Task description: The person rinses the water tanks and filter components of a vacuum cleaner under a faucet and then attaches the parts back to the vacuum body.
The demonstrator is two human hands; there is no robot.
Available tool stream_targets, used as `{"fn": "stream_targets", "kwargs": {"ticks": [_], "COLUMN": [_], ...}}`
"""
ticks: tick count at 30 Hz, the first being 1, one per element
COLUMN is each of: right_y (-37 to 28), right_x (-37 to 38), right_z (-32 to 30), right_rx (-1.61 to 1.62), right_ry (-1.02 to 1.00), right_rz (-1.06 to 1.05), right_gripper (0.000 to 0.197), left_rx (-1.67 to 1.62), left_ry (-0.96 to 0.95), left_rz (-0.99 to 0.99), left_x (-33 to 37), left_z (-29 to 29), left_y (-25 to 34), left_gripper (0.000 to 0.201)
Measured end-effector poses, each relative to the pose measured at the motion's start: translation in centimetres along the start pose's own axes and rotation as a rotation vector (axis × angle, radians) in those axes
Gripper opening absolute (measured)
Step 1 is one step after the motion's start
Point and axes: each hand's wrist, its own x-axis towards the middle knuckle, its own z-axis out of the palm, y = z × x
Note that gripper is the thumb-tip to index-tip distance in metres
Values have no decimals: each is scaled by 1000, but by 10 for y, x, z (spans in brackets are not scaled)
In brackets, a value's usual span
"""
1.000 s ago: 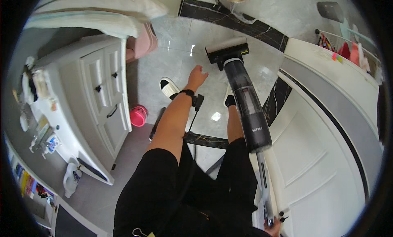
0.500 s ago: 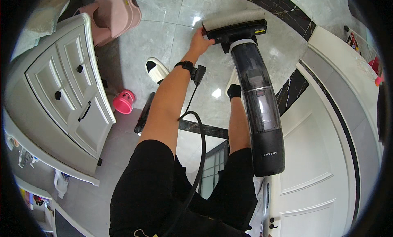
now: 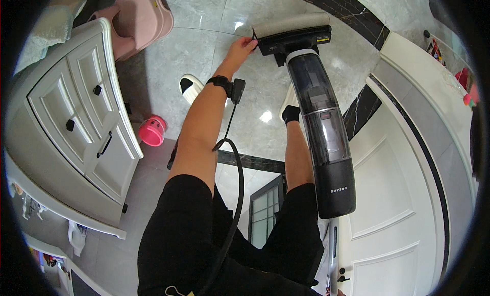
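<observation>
A black upright floor washer (image 3: 319,112) with a clear tank is raised in front of me, its brush head at the far end. A pale grey roller (image 3: 291,25) lies along the far side of the black head housing (image 3: 296,40). My left hand (image 3: 240,51) is at the head's left end, thumb and fingers pinched on a small black end piece (image 3: 254,36) of the roller. Beside the door, a grey pole (image 3: 333,252) runs down from the washer. A sliver of skin at the lower edge near it may be my right hand (image 3: 340,292); its fingers are hidden.
At left stand a white cabinet (image 3: 76,112), a pink step stool (image 3: 140,22) and a small pink bucket (image 3: 152,130). A white door (image 3: 393,194) is close on the right. A black cable (image 3: 240,183) hangs from my left wrist.
My left hand has shifted slightly left, from gripping around the head's end to a pinch at the roller's end piece. The washer has hardly moved.
</observation>
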Motion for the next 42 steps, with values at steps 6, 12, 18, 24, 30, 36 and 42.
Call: {"fn": "stream_targets", "kwargs": {"ticks": [6, 12, 18, 24, 30, 36, 42], "right_y": [-51, -39, -7, -68, -171, -266, -331], "right_x": [-7, 3, 9, -64, -156, -207, -257], "right_z": [-8, -11, 1, -87, -165, -225, -258], "right_rx": [-65, 53, 196, 194, 340, 238, -249], "right_ry": [49, -135, 161, 395, 422, 501, 1117], "right_rz": [75, -138, -587, -622, -867, -1051, -1113], "right_gripper": [40, 36, 13, 21, 28, 38, 45], "left_rx": [-230, -8, 370, 469, 378, 700, 923], "left_ry": [35, 265, 542, 642, 728, 1055, 1401], "left_rz": [-50, -21, -9, -11, 213, 394, 345], "left_x": [-23, -113, -270, -431, -612, -772, -867], "left_z": [-38, -157, -211, -184, -149, -166, -207], "left_y": [-8, -5, 37, 129, 293, 392, 436], "left_gripper": [38, 39, 42, 40, 36, 32, 28]}}
